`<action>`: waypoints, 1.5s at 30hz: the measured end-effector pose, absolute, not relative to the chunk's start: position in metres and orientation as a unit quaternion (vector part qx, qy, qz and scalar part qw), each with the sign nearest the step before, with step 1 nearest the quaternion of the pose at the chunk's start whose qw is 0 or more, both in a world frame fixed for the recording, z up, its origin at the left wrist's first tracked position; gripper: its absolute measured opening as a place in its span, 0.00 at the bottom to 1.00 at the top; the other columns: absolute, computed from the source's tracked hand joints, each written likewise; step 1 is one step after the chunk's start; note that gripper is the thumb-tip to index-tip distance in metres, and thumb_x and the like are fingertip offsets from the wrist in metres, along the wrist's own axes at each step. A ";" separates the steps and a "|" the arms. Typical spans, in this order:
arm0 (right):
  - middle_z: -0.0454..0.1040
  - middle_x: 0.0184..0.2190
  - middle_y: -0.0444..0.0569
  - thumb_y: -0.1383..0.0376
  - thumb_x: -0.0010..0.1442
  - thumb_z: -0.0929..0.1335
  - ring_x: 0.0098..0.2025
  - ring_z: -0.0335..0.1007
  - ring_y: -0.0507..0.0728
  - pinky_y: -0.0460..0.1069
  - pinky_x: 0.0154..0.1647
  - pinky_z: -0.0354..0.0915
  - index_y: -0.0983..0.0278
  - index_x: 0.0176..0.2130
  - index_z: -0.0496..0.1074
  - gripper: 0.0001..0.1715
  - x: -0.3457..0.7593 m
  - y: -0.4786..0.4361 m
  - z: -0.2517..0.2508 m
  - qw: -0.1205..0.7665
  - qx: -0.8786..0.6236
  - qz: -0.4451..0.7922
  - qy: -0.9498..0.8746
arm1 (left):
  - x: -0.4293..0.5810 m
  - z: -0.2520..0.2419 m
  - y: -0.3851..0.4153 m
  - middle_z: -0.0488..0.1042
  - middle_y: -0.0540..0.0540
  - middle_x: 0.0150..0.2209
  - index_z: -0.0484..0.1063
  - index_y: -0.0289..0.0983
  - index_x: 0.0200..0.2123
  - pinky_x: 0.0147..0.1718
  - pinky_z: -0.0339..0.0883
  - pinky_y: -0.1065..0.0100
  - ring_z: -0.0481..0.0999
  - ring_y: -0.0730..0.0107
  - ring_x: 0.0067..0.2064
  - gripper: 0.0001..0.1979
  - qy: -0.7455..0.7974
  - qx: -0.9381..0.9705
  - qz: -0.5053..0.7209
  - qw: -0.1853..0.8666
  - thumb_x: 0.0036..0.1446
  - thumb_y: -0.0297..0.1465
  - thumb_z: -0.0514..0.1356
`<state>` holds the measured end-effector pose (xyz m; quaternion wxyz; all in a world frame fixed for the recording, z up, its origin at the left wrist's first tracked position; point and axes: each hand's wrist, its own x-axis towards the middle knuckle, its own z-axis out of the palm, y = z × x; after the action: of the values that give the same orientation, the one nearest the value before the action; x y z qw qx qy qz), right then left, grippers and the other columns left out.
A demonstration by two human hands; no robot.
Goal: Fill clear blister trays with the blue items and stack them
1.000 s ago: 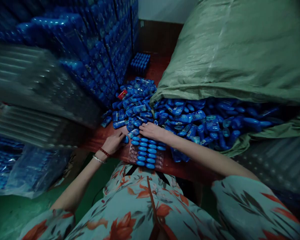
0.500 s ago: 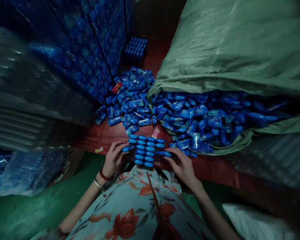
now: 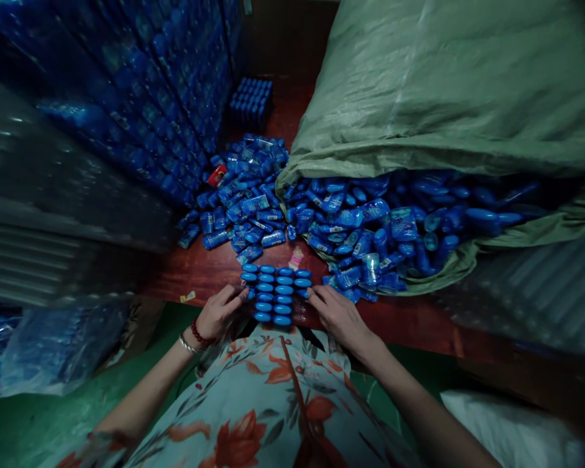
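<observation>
Small blue bottles (image 3: pixel 274 288) stand close together in rows at the table's near edge, their rounded blue tops facing up. At the left side of this block, my left hand (image 3: pixel 220 313) pinches a blue bottle (image 3: pixel 251 294) against the outer column. On the opposite side, my right hand (image 3: pixel 338 317) has thumb and fingers closed on another blue bottle (image 3: pixel 302 294), mostly covered by the fingertips. Both of these bottles touch or nearly touch the block. A small pink piece (image 3: pixel 296 258) lies just beyond the rows.
Loose blue bottles (image 3: pixel 244 201) are heaped behind, with a red packet (image 3: pixel 217 175) among them. A large green sack (image 3: pixel 370 117) spills more bottles at right. Wrapped stacks (image 3: pixel 141 97) rise at left. A finished-looking block (image 3: pixel 251 97) stands at the back. A yellow scrap (image 3: pixel 188 296) lies near the edge.
Both hands have moved inward, bringing their bottles from slightly apart to against the block's sides. The view has shifted a little, so the surroundings appear farther left.
</observation>
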<state>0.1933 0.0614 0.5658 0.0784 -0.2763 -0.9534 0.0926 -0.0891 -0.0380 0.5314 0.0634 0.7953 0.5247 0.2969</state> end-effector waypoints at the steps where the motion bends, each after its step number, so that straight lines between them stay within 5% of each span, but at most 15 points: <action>1: 0.69 0.35 0.52 0.75 0.61 0.57 0.36 0.63 0.55 0.49 0.34 0.63 0.66 0.45 0.68 0.17 0.191 0.062 0.569 0.059 -0.271 0.083 -0.957 | -0.089 0.533 -0.039 0.70 0.42 0.38 0.55 0.38 0.60 0.31 0.69 0.73 0.72 0.71 0.36 0.23 0.523 0.798 0.291 0.067 0.62 0.26 0.49; 9: 0.65 0.29 0.50 0.73 0.60 0.60 0.32 0.59 0.56 0.49 0.31 0.57 0.66 0.38 0.69 0.09 0.171 0.055 0.570 0.006 -0.242 0.024 -0.970 | -0.088 0.544 -0.037 0.68 0.46 0.32 0.59 0.37 0.56 0.28 0.66 0.75 0.69 0.73 0.30 0.18 0.523 0.819 0.226 0.068 0.63 0.27 0.47; 17: 0.70 0.38 0.55 0.72 0.60 0.62 0.38 0.60 0.58 0.51 0.35 0.54 0.65 0.46 0.70 0.14 0.169 0.043 0.576 0.036 -0.320 0.013 -0.947 | -0.088 0.547 -0.030 0.71 0.42 0.40 0.65 0.38 0.51 0.34 0.68 0.69 0.71 0.69 0.37 0.15 0.531 0.812 0.222 0.095 0.63 0.29 0.47; 25: 0.72 0.34 0.49 0.70 0.62 0.61 0.39 0.63 0.56 0.49 0.38 0.57 0.62 0.45 0.73 0.15 0.142 0.102 0.584 0.108 -0.360 0.113 -0.920 | -0.110 0.535 0.008 0.71 0.45 0.32 0.72 0.36 0.37 0.34 0.67 0.69 0.71 0.70 0.34 0.10 0.665 0.626 0.404 0.050 0.61 0.30 0.52; 28: 0.73 0.39 0.49 0.74 0.59 0.60 0.40 0.67 0.55 0.48 0.38 0.60 0.61 0.45 0.72 0.18 0.108 0.140 0.576 0.039 -0.306 0.110 -0.945 | -0.115 0.535 0.049 0.73 0.45 0.35 0.73 0.36 0.37 0.35 0.67 0.70 0.73 0.70 0.37 0.11 0.607 0.729 0.298 0.107 0.61 0.28 0.50; 32: 0.74 0.38 0.55 0.77 0.58 0.59 0.37 0.70 0.55 0.48 0.37 0.61 0.69 0.42 0.71 0.16 0.071 0.160 0.568 -0.036 -0.265 0.054 -0.962 | -0.116 0.538 0.084 0.73 0.43 0.41 0.70 0.38 0.48 0.34 0.67 0.71 0.74 0.67 0.40 0.14 0.548 0.823 0.074 0.132 0.58 0.27 0.54; 35: 0.73 0.39 0.58 0.76 0.60 0.57 0.42 0.69 0.56 0.51 0.43 0.60 0.75 0.41 0.70 0.16 0.066 0.157 0.568 -0.039 -0.256 0.055 -0.964 | -0.119 0.536 0.088 0.69 0.41 0.48 0.63 0.37 0.54 0.32 0.67 0.72 0.73 0.64 0.42 0.23 0.542 0.828 0.019 0.144 0.55 0.29 0.58; 40: 0.71 0.43 0.52 0.72 0.63 0.54 0.48 0.67 0.53 0.51 0.50 0.57 0.71 0.50 0.64 0.19 0.095 0.157 0.581 -0.024 -0.224 0.095 -0.970 | -0.128 0.529 0.075 0.66 0.41 0.49 0.66 0.37 0.50 0.33 0.67 0.71 0.73 0.68 0.39 0.16 0.543 0.814 0.097 0.180 0.57 0.28 0.56; 45: 0.72 0.43 0.52 0.66 0.62 0.63 0.42 0.70 0.54 0.47 0.41 0.64 0.67 0.51 0.61 0.17 0.166 0.140 0.609 0.162 -0.327 0.321 -0.874 | -0.125 0.554 0.031 0.72 0.45 0.39 0.71 0.36 0.41 0.39 0.67 0.69 0.72 0.69 0.40 0.09 0.624 0.675 0.374 0.123 0.58 0.30 0.56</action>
<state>0.1660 0.1405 0.6091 0.1617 -0.3270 -0.8741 0.3208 -0.1248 0.0311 0.5541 0.1234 0.6753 0.6235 0.3740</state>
